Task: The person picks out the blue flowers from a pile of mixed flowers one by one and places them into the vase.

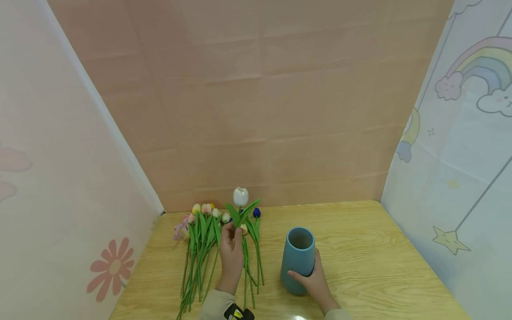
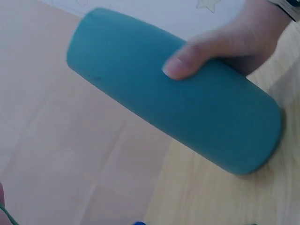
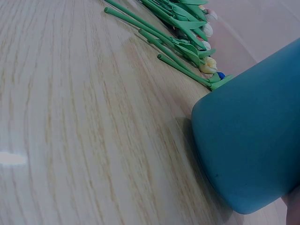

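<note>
Upright on the wooden table (image 1: 360, 249) is a blue vase (image 1: 294, 269) with its round mouth facing up. My right hand (image 1: 316, 284) holds it low on its right side, the thumb (image 2: 180, 65) laid across the front. To the left, my left hand (image 1: 232, 255) pinches a white tulip (image 1: 241, 197) just below its green leaves, with the bloom pointing up. The hand and sleeve hide the lower stem. Only a sliver of this hand and some green show at the edge of the left wrist view.
Several tulips (image 1: 204, 249) in pink, yellow and white lie bunched on the table's left. Between that bunch and the vase lie a few more, including a blue tulip (image 1: 257, 213) and a yellow tulip (image 1: 244, 229). A brown backdrop (image 1: 260, 111) stands behind the table.
</note>
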A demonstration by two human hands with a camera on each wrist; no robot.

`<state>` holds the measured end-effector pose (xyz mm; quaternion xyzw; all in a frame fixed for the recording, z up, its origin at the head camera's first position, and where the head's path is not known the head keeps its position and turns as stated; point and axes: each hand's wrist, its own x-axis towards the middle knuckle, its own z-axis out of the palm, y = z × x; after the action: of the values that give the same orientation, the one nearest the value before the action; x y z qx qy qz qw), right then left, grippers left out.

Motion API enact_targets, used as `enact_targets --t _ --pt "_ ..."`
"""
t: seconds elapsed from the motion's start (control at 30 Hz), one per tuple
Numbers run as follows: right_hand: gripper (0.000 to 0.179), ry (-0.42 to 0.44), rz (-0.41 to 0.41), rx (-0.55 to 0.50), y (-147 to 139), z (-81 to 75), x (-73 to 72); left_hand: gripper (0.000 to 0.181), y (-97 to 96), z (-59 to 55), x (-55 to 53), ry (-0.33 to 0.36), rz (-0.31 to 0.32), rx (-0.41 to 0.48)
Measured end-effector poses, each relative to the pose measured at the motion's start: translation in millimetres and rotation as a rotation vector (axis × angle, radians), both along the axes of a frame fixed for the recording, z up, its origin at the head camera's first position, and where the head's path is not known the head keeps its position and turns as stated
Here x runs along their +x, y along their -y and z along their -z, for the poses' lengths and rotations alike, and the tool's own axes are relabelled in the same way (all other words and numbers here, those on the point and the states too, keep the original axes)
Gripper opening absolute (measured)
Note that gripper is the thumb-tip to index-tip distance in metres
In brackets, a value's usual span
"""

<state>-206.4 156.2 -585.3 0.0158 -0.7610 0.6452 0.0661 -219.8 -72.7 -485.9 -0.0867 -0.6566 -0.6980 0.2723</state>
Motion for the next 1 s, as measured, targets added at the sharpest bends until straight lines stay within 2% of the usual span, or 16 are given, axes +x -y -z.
enact_targets --t 0.07,0.17,0.23,0.3,0.43,0.53,0.7,0.8,0.9,1.0 --pt "0.094 0.004 -0.004 -0.004 0 -0.5 0.2 0.022 -1.8 -7.2 2.2 -0.057 0.061 0.042" --pt "0.093 0.007 -0.007 -0.01 0 -1.3 0.7 0.014 -5.7 -16.1 4.3 -0.151 0.078 0.024" --pt "0.093 0.01 -0.01 -0.013 0 -1.8 0.9 0.008 -8.4 -21.4 5.6 -0.201 0.047 -0.024" --pt "0.093 0.01 -0.007 -0.011 0 -2.2 0.9 0.005 -10.7 -26.4 7.1 -0.227 -0.011 -0.086" --pt "0.093 -0.001 -0.003 -0.005 0 -2.9 0.8 0.003 -13.5 -46.2 18.1 -0.262 -0.108 -0.191" --pt "0.094 -0.013 -0.001 -0.002 1 -2.8 1.1 0.007 -12.8 -57.8 24.1 -0.332 -0.136 -0.241" --pt "0.093 -0.019 -0.004 -0.006 1 -2.4 1.1 0.007 -6.6 -52.5 18.3 -0.388 -0.183 -0.304" --pt "0.093 -0.015 -0.004 -0.006 1 -3.1 1.5 0.003 -3.6 -54.2 18.0 -0.431 -0.2 -0.335" --pt "0.093 -0.008 0.001 -0.002 1 -4.2 1.8 0.015 -4.0 -65.1 22.8 -0.499 -0.204 -0.336" --pt "0.093 0.0 0.004 0.002 1 -4.6 1.7 0.028 -8.1 -79.5 26.3 -0.62 -0.236 -0.325"
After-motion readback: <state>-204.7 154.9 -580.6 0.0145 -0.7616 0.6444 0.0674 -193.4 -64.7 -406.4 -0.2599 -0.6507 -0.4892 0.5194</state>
